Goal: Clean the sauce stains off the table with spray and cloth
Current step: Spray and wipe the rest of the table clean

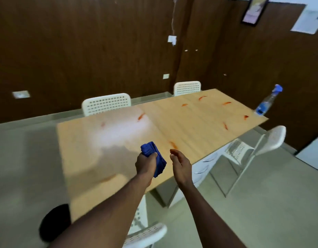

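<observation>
A long light-wood table (172,126) carries several red-orange sauce stains (227,103) scattered over its top. My left hand (145,163) grips a folded blue cloth (159,158) above the table's near edge. Beside it, my right hand (181,165) hovers with relaxed fingers and holds nothing; one stain (173,144) lies just beyond its fingertips. A clear spray bottle (266,102) with blue liquid and a blue trigger head stands at the table's far right corner, well away from both hands.
White perforated chairs stand around the table: two at the far side (106,103) (187,88), one at the right (252,145), one near me (145,233). Dark wood panelling (83,51) backs the room. A black round object (54,222) sits low at the left.
</observation>
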